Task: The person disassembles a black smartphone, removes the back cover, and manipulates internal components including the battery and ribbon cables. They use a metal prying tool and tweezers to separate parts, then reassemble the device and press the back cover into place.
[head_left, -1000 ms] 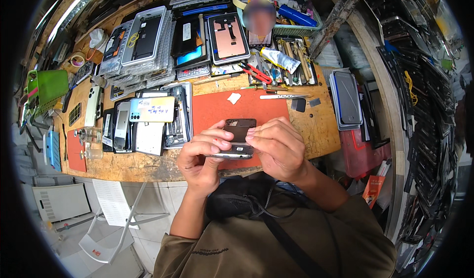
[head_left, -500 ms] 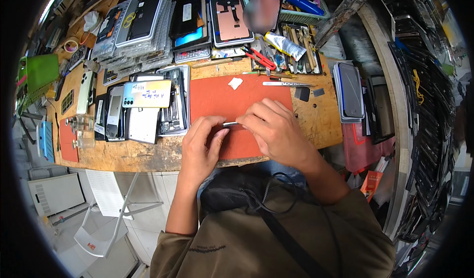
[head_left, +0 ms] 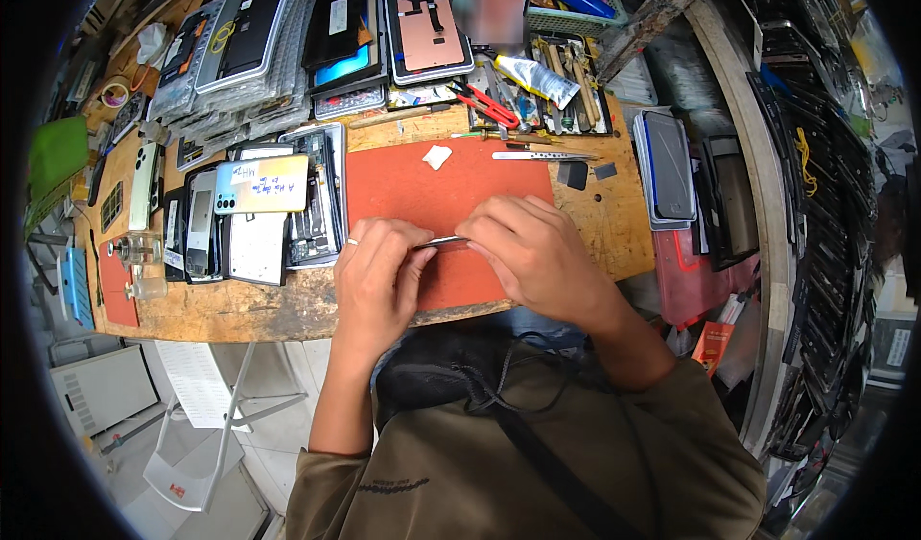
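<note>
Over the red-orange mat, my two hands meet at a thin, dark slab with a silvery edge. It is seen edge-on and mostly covered by my fingers, so its kind does not show clearly. My left hand pinches its left end between thumb and fingers. At the right end, my right hand grips it with bent fingertips. A crumpled white scrap lies on the mat beyond my hands. Metal tweezers rest along the mat's far edge.
Left of the mat lie several opened phones and a yellow-blue phone back. Stacked trays of phone parts stand behind. Red-handled pliers and a tube lie at the back. Glass jars stand near the left edge.
The view has shifted, so the bench appears further left. Slightly more of the slab shows between my hands, and a ring on my left hand has come into sight. Both hands keep their grip.
</note>
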### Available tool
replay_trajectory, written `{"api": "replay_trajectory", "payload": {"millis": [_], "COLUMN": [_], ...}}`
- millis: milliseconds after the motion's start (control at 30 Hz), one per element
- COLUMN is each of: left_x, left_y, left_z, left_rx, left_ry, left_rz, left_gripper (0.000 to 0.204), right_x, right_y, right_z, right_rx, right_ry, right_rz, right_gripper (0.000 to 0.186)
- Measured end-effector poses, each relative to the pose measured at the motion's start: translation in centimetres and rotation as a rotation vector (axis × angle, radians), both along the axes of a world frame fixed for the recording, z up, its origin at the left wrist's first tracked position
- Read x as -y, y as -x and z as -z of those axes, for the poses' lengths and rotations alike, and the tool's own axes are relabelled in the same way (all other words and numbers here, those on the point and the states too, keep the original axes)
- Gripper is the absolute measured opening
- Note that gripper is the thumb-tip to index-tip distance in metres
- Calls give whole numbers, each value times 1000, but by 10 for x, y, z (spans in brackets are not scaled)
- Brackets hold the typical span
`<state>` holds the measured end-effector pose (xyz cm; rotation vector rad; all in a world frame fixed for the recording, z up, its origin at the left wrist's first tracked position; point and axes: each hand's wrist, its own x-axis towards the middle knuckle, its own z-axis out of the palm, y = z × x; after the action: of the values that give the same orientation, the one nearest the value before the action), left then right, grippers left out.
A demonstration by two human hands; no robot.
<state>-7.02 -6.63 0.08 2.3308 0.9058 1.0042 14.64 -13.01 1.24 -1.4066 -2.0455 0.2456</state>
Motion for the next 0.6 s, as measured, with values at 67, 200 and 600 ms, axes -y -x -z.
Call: {"api": "replay_trajectory", "payload": {"millis": [67,200,600], "left_x": [2,-2,2], "left_y": [-4,-9,-27], "left_z": [-2,-6,-12], "left_rx": [-55,-177,-247], "left_ry": [-60,-215,-234], "left_rz": [14,70,114], "left_gripper": [20,24,20], "right_x": [1,1,9], "right_y": [-3,-4,-28], "right_z": [-5,-7,5], "right_rx": [-12,15,-181], "right_ry": [14,48,8], "right_rz": [-56,-87,-72], "right_gripper": [31,33,25]}}
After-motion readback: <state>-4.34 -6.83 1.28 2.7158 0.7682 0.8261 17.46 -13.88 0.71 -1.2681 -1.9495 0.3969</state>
